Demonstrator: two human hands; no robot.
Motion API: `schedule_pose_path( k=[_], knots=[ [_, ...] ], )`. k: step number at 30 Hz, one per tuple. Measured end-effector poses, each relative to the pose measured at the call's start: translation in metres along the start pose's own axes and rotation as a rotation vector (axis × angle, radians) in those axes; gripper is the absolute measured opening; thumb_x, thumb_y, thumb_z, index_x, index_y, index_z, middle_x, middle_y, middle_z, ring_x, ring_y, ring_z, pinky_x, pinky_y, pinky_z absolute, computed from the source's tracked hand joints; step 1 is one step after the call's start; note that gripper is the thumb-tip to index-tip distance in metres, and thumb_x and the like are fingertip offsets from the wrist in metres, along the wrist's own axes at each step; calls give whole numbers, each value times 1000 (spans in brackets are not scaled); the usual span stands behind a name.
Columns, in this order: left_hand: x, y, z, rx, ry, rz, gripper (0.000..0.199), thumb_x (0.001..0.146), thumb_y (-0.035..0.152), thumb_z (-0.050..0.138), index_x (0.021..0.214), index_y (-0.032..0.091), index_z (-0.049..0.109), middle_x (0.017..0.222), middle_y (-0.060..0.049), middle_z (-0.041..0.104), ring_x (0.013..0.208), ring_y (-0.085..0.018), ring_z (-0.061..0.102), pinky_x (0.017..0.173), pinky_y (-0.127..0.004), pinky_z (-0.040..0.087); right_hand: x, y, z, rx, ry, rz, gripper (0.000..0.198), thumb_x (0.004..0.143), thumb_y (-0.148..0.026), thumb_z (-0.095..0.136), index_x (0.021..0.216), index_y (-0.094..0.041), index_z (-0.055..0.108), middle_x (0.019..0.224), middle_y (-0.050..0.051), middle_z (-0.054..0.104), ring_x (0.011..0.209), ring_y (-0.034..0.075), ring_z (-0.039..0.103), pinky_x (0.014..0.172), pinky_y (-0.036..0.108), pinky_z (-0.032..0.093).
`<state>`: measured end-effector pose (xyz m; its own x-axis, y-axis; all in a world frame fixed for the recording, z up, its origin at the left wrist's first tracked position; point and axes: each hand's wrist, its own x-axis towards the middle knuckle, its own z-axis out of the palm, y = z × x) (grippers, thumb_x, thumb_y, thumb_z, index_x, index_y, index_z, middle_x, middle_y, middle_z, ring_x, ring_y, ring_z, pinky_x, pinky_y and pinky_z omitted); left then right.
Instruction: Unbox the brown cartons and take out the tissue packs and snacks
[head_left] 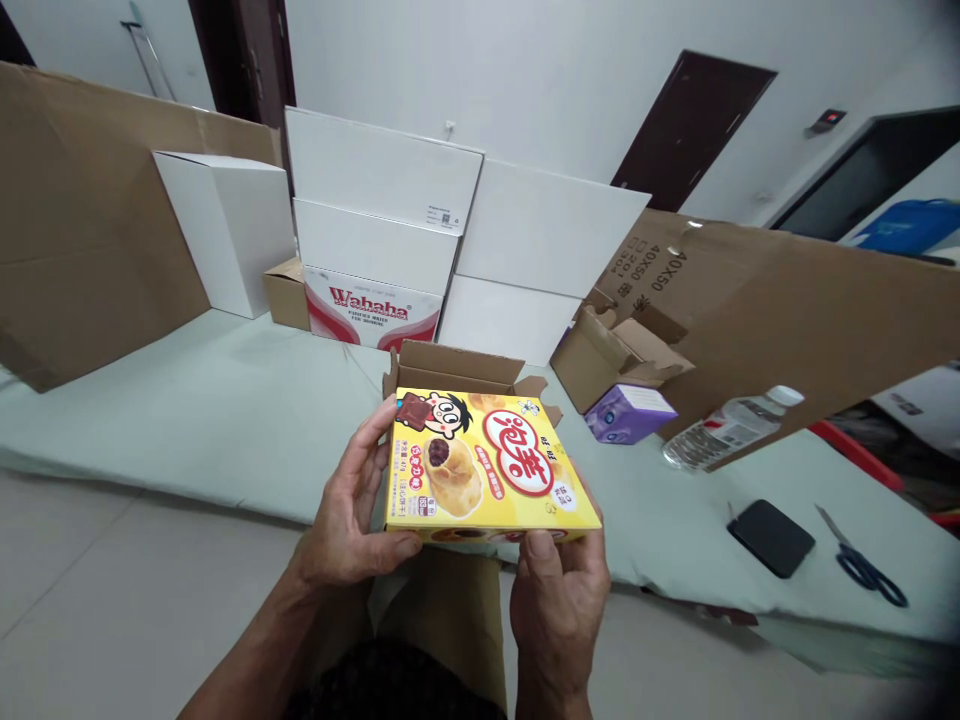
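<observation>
A yellow snack box [457,510] printed with a cartoon face and a filled puff is held up in front of me, its large printed face turned upward. My left hand [349,510] grips its left end, thumb along the near lower edge and fingers behind the side. At the right near corner my right hand [559,590] is closed on it, thumb against the near side; most of its fingers are hidden beneath. Just beyond the snack box lies an open brown cardboard box [465,362] with raised flaps, partly covered by it.
White cartons, one marked Wahaha [375,308], stand along the back. To the right are an open cardboard box [592,360], a purple box [630,412], a water bottle [727,430], a black flat object [770,538] and scissors [862,568] on the green-covered table [225,410].
</observation>
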<state>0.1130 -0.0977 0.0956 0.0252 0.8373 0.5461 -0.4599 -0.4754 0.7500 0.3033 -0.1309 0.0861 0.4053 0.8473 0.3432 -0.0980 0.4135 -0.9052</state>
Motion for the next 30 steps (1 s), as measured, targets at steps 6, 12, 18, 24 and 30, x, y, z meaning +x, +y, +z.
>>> schedule_pose_path(
  k=[6, 12, 18, 24, 30],
  knots=[
    [-4, 6, -9, 17, -65, -58, 109, 66, 36, 97, 160, 36, 41, 163, -13, 48, 147, -36, 51, 119, -46, 45, -3, -8, 6, 29, -40, -17, 72, 89, -41, 76, 154, -27, 49, 147, 16, 63, 124, 30, 67, 93, 42, 59],
    [-2, 20, -6, 80, -9, 29, 100, 69, 38, 95, 156, 34, 47, 153, -15, 57, 139, -37, 59, 114, -47, 50, -3, -13, 13, 30, -150, -62, 67, 90, -40, 77, 152, -30, 52, 141, 13, 68, 116, 28, 72, 88, 39, 62],
    [-1, 32, -24, 178, 147, 76, 99, 62, 46, 97, 150, 31, 54, 146, -14, 62, 136, -41, 60, 114, -56, 50, 1, -7, -6, -57, -273, -183, 63, 93, -54, 69, 150, -31, 56, 157, 13, 55, 137, 35, 58, 93, 46, 62],
    [0, 41, -53, 140, 308, 112, 100, 53, 43, 93, 146, 27, 59, 143, -12, 63, 134, -44, 59, 111, -55, 54, 47, 13, -58, -482, 9, -90, 39, 92, -45, 72, 127, -27, 72, 120, 11, 76, 108, 28, 70, 81, 41, 61],
    [3, 42, -64, 135, 372, 169, 104, 50, 41, 88, 147, 23, 58, 140, -11, 64, 130, -42, 61, 113, -54, 50, 109, 24, -74, -635, -367, -110, 52, 89, -50, 72, 138, -33, 67, 154, 10, 57, 128, 29, 62, 92, 42, 61]
  ],
)
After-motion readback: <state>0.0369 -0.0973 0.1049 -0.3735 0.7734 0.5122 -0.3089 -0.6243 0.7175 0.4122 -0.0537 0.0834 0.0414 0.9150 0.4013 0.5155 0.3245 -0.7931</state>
